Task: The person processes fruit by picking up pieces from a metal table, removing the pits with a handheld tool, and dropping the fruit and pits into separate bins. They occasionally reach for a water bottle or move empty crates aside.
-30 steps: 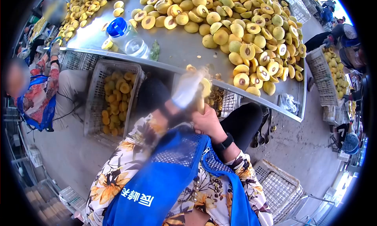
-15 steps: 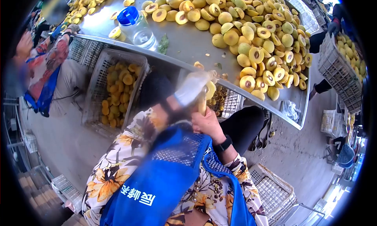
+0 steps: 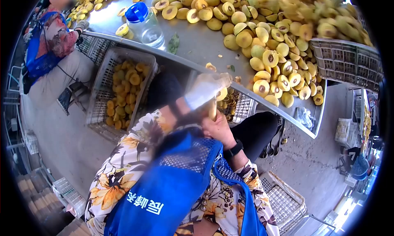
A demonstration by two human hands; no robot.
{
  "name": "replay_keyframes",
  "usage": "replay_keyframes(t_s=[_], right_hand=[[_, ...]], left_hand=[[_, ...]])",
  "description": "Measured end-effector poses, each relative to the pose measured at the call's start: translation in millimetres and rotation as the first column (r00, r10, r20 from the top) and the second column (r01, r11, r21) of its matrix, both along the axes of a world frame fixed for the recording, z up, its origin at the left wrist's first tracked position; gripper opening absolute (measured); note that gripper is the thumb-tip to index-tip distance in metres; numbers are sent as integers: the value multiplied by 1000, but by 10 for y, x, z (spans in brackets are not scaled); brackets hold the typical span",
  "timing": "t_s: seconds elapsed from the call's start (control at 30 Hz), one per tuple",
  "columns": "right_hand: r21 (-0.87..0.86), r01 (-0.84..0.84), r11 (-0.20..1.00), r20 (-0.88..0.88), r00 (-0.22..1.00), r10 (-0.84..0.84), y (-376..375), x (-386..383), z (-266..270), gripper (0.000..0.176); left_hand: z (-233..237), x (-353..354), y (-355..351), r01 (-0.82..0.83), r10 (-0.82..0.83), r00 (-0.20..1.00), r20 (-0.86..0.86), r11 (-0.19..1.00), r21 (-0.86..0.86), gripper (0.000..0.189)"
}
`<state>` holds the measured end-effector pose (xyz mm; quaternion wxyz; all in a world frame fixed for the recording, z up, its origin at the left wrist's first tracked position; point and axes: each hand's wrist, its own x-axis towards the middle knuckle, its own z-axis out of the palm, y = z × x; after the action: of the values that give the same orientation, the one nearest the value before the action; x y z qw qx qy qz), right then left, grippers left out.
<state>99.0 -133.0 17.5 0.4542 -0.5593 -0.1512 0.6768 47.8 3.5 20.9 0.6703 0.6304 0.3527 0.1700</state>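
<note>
My left hand (image 3: 203, 90), in a white glove slightly blurred, curls around a yellow peach half (image 3: 221, 94) just off the table's near edge. Below it my bare right hand (image 3: 220, 128), a dark watch on its wrist, grips a tan-handled tool (image 3: 212, 109); its working end is hidden by the glove and fruit. Beneath both hands a white crate (image 3: 245, 108) contains fruit scraps. On the metal table (image 3: 197, 51) lies a large heap of halved yellow peaches (image 3: 271, 58), several showing brown pits.
A clear bottle with a blue lid (image 3: 144, 26) stands near the table edge, by a green leaf (image 3: 173, 44). A crate of peach halves (image 3: 125, 92) stands at left. Another crate (image 3: 347, 61) tips fruit onto the heap. A co-worker (image 3: 51, 51) sits at far left.
The crate at right has come over the table corner and fruit is pouring from it. The co-worker at left sits more upright. My hands stay in nearly the same place.
</note>
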Motion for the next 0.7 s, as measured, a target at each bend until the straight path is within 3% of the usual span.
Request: replay_keyframes(t_s=[0.1, 0.2, 0.3, 0.33, 0.43, 0.47, 0.57, 0.6, 0.7], right_hand=[[33, -24, 999, -92, 995, 27, -5, 17, -53, 22], [51, 1, 999, -63, 998, 2, 40, 1, -24, 22], [251, 51, 967, 64, 996, -69, 44, -58, -92, 16], [281, 79, 956, 1, 997, -83, 40, -65, -58, 11], [121, 190, 974, 133, 970, -206, 61, -3, -95, 11], [200, 239, 950, 185, 943, -277, 75, 6, -104, 10], [186, 302, 935, 127, 936, -328, 83, 77, 2, 10], [223, 234, 946, 204, 938, -280, 81, 118, -80, 11], [190, 188, 964, 218, 949, -228, 85, 170, -25, 11]], left_hand=[[184, 13, 0, -28, 21, 998, -65, 993, -118, 27], [-21, 6, -34, -130, 254, 927, 276, 907, -401, 30], [-416, -10, 141, 95, 460, 792, 400, 555, -827, 35], [-449, 12, 149, -121, 586, 773, 244, 513, -850, 41], [-76, -80, 114, -320, 662, 723, 196, 573, -755, 39], [-80, -171, 167, -267, 589, 789, 177, 587, -764, 38], [-131, -287, 197, -113, 559, 760, 330, 614, -781, 36], [-75, -299, 171, -184, 565, 757, 329, 667, -722, 35], [-81, -339, 158, -231, 568, 754, 330, 700, -676, 34]])
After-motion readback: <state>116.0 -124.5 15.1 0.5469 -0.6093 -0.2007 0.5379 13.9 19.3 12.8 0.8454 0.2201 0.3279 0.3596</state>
